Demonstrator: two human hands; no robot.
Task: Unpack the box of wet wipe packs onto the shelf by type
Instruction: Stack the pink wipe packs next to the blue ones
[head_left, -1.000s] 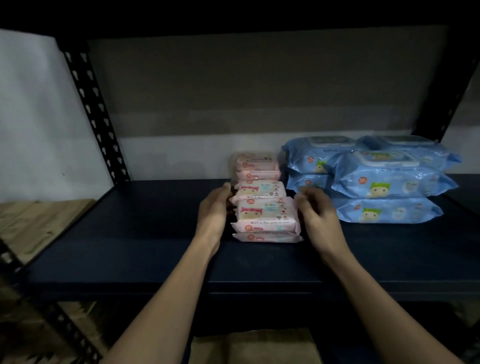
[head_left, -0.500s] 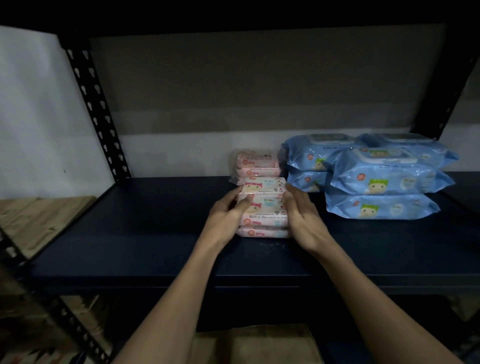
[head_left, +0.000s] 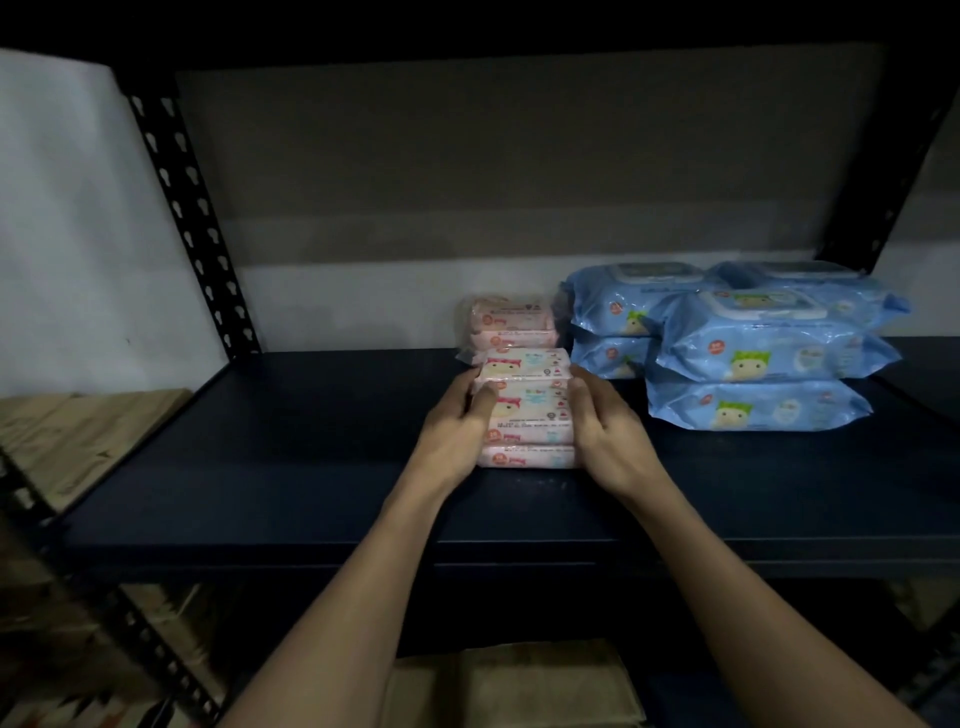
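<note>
A front stack of small pink wet wipe packs (head_left: 530, 415) sits on the dark blue shelf (head_left: 311, 467). My left hand (head_left: 457, 431) grips its left side, thumb laid over the top pack. My right hand (head_left: 608, 436) presses against its right side with fingers curled along the packs. Another pink stack (head_left: 511, 325) stands behind, near the wall. To the right lie stacked large blue wet wipe packs (head_left: 753, 358), two rows deep. The box is mostly hidden; a cardboard flap (head_left: 514, 686) shows below the shelf.
Black perforated uprights (head_left: 192, 228) frame the shelf at left and at right (head_left: 883, 171). A wooden surface (head_left: 78, 436) lies to the far left, lower down. The shelf's left half is bare dark metal.
Both hands closed in on the front pink stack and squared it up; the stack sits tidier and slightly farther back than a second ago.
</note>
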